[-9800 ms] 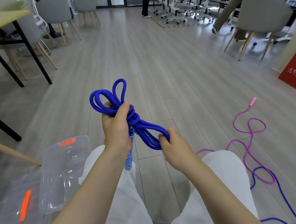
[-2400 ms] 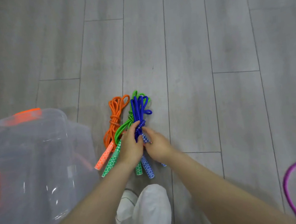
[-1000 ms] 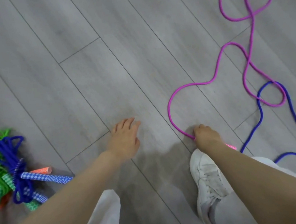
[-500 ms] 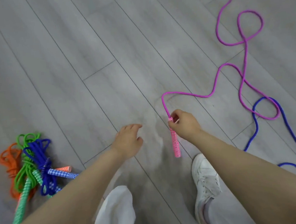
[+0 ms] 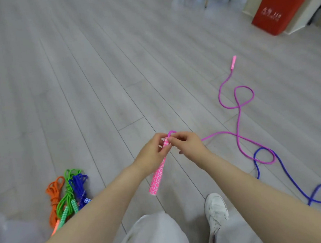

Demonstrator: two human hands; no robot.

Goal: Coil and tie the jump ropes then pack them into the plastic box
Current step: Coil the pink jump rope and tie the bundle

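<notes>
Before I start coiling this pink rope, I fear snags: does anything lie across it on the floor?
Yes: the pink rope and the loose blue rope cross at right. Which lies on top is unclear.

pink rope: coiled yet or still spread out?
Spread out. The pink jump rope snakes in loose loops across the floor; only its near handle is lifted, held by both hands.

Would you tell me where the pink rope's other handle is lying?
In the head view, the far pink handle lies on the floor at upper right, near the red box.
</notes>
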